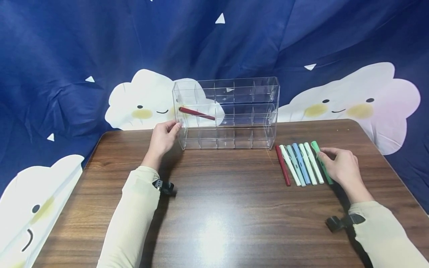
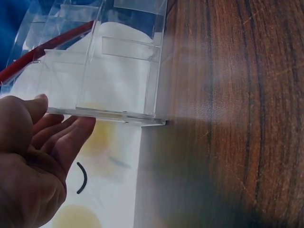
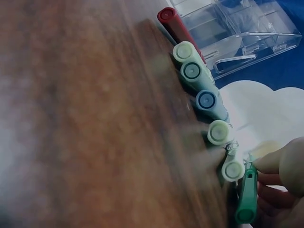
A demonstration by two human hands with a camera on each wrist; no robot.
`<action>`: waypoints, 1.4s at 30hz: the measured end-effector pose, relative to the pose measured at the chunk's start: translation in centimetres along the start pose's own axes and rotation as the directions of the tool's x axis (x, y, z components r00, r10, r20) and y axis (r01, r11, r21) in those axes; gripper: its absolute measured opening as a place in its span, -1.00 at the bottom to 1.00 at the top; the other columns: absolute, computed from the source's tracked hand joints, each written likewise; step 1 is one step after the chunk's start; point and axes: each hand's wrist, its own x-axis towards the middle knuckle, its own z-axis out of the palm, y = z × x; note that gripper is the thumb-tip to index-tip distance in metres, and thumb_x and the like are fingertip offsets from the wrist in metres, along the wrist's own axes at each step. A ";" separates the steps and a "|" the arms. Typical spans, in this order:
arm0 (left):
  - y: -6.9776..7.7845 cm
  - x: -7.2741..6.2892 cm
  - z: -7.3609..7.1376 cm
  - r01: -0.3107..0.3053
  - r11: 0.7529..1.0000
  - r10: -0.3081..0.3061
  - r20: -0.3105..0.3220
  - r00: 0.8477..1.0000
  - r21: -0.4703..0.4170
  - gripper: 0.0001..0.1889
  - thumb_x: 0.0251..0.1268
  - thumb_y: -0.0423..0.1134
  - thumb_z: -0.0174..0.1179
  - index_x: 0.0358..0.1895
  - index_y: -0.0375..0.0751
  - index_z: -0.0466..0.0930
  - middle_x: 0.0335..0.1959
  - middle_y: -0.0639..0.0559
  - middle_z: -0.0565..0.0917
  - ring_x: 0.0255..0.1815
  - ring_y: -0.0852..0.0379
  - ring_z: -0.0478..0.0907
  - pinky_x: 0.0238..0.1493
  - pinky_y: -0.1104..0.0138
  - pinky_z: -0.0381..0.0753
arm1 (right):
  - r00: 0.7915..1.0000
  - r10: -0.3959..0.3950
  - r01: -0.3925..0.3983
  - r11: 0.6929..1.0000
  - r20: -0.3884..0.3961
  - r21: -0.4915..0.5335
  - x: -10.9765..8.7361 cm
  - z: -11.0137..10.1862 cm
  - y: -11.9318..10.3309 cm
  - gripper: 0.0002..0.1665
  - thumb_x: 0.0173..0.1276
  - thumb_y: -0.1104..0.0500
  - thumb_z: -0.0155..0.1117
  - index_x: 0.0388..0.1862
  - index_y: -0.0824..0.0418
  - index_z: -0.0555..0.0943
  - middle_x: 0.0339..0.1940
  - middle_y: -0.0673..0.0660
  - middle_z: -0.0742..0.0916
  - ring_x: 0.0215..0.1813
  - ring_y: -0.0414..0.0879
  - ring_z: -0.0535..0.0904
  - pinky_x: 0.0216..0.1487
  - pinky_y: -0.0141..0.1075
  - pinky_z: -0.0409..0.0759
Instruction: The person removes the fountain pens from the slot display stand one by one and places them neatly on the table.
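Observation:
A clear plastic compartment rack stands at the back of the table. My left hand grips its left side wall, thumb on one face and fingers on the other in the left wrist view. One dark red pen lies slantwise in the rack's middle tier, at the left. At the right end of a row of pens, my right hand pinches a green pen near its capped end. Left of it lie white pens, a blue pen, a teal pen and another dark red pen.
The brown wooden table has rounded far corners. Behind it hangs a dark blue cloth printed with white smiling clouds. The pen row lies just right of the rack, with the dark red pen closest to it.

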 end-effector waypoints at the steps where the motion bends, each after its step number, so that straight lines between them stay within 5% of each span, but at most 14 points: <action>1: -0.1 0.0 0.0 0.000 1.000 0.000 0.000 1.000 0.002 -0.67 0.70 -0.16 0.17 0.12 -0.36 0.78 -0.37 -0.24 0.75 -0.38 0.09 0.53 -0.29 0.34 0.49 | 1.000 -0.002 0.002 1.000 0.003 -0.003 0.1 0.0 0.0 -0.43 0.72 0.00 0.10 0.32 0.47 0.62 0.29 0.63 0.64 0.39 0.64 0.42 0.42 0.44 0.33; 13: -0.3 -0.1 -0.2 -0.002 1.000 0.002 -0.003 1.000 0.000 -0.67 0.70 -0.18 0.17 0.17 -0.37 0.77 -0.26 -0.32 0.81 -0.30 0.05 0.58 -0.18 0.31 0.53 | 0.999 -0.024 0.025 0.998 0.024 -0.050 1.0 0.3 -0.8 -0.50 0.70 0.11 0.11 0.25 0.54 0.63 0.25 0.66 0.64 0.38 0.65 0.43 0.43 0.44 0.35; 23: 0.0 -0.2 0.0 0.027 1.000 -0.027 0.024 0.999 -0.004 -0.65 0.71 -0.17 0.15 0.24 -0.36 0.73 -0.19 -0.33 0.80 -0.16 -0.12 0.61 -0.08 0.23 0.55 | 0.994 -0.037 0.036 0.999 -0.106 -0.003 -0.3 -0.5 -0.6 -0.45 0.69 0.07 0.00 0.30 0.49 0.63 0.16 0.59 0.73 0.17 0.53 0.62 0.28 0.34 0.43; 28: 0.0 0.0 0.0 0.029 1.000 -0.029 0.022 0.999 -0.009 -0.65 0.71 -0.16 0.15 0.24 -0.34 0.74 -0.22 -0.30 0.79 -0.21 -0.06 0.60 -0.14 0.27 0.54 | 0.984 -0.069 0.074 0.997 -0.164 0.025 -0.5 -0.7 -1.8 -0.47 0.68 0.04 0.06 0.34 0.40 0.65 0.09 0.52 0.79 -0.29 0.06 0.68 -0.11 -0.02 0.45; 32: 0.0 0.0 -0.1 0.025 0.999 -0.024 0.021 0.999 -0.021 -0.66 0.71 -0.17 0.16 0.21 -0.35 0.75 -0.24 -0.32 0.78 -0.25 -0.04 0.58 -0.16 0.28 0.53 | 0.977 -0.093 0.107 0.992 -0.194 0.062 -0.6 -0.8 -3.0 -0.49 0.67 0.04 0.11 0.32 0.36 0.68 0.06 0.48 0.81 -0.43 -0.55 0.38 -0.15 -0.23 0.36; 36: 0.0 0.0 -0.1 0.023 1.000 -0.023 0.019 1.000 -0.019 -0.66 0.70 -0.17 0.16 0.22 -0.34 0.75 -0.22 -0.32 0.80 -0.26 0.01 0.58 -0.16 0.30 0.53 | 0.958 -0.141 0.174 0.978 -0.251 0.112 -0.7 -0.6 -4.3 -0.56 0.64 0.08 0.19 0.25 0.34 0.73 0.04 0.46 0.83 -0.37 -0.81 0.27 -0.13 -0.45 0.36; 42: 0.0 0.0 -0.1 0.019 0.999 -0.018 0.020 1.000 -0.029 -0.66 0.70 -0.17 0.16 0.19 -0.36 0.75 -0.29 -0.30 0.78 -0.35 0.12 0.54 -0.25 0.36 0.51 | 0.923 -0.219 0.281 0.946 -0.315 0.165 -0.7 -0.2 -6.2 -0.63 0.61 0.13 0.26 0.18 0.33 0.77 0.08 0.41 0.83 -0.15 -0.87 0.33 -0.03 -0.75 0.28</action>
